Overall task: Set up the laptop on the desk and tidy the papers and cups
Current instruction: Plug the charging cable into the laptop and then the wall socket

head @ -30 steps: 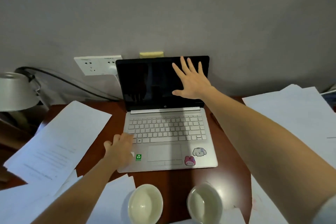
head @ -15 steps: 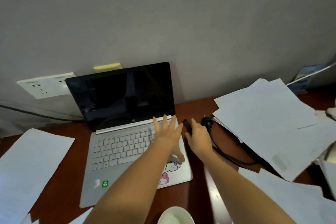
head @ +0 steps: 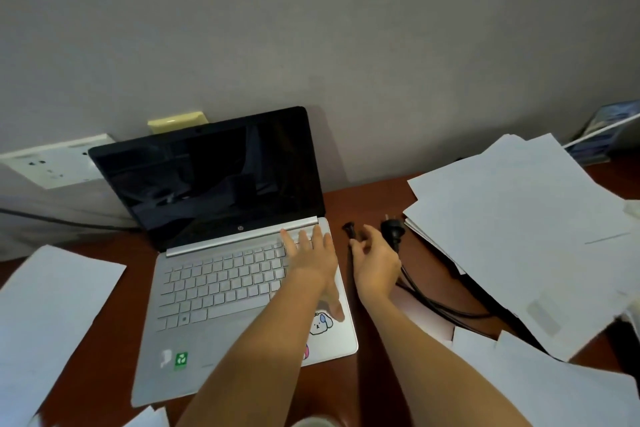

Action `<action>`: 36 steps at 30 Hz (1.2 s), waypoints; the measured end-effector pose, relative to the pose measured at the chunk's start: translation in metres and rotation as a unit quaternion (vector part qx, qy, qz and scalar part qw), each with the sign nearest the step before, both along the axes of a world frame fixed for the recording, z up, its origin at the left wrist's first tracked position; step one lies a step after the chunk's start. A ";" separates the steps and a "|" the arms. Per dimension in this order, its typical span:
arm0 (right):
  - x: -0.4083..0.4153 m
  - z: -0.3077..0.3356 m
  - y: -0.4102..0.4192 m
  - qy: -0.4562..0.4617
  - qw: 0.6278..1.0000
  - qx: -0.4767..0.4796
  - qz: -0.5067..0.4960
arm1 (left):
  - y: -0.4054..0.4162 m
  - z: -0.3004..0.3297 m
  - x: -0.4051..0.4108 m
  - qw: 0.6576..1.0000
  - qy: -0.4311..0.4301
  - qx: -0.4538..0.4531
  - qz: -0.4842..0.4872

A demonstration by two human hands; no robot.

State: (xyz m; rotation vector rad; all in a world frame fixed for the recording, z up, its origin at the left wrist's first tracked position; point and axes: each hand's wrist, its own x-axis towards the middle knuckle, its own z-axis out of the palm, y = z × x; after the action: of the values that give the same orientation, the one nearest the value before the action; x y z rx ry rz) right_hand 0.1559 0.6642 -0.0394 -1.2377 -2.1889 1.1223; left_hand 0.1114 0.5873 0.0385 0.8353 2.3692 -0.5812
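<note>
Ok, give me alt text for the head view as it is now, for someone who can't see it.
The left hand rests flat on the open laptop, whose screen is dark, while the right hand grips a black cable beside it on the desk. Loose papers lie on both sides, and a wall socket shows behind the laptop.

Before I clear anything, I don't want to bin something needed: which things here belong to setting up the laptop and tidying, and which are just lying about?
Part of the job:
laptop, left hand flat on its keyboard
charger cable, gripped by the right hand
wall plug
wall socket
loose papers
cup

Just lying about:
yellow sticky note
blue booklet
</note>
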 end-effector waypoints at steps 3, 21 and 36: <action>-0.003 -0.005 -0.004 0.016 0.999 0.024 -0.020 | 0.000 -0.003 -0.002 1.000 -0.006 0.012 0.008; -0.022 -0.008 -0.019 -0.054 0.993 0.091 -0.054 | -0.026 -0.034 -0.012 0.990 -0.029 0.133 0.029; -0.025 -0.016 -0.020 -0.084 0.986 0.138 0.043 | -0.031 -0.048 -0.020 0.986 -0.033 0.161 0.027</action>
State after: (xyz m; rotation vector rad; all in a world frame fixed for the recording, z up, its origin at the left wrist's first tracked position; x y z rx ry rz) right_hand 0.1309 0.6443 -0.0552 -1.1618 -2.4433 0.7326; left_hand 0.0909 0.5562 -0.0091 0.9081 2.4508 -0.1444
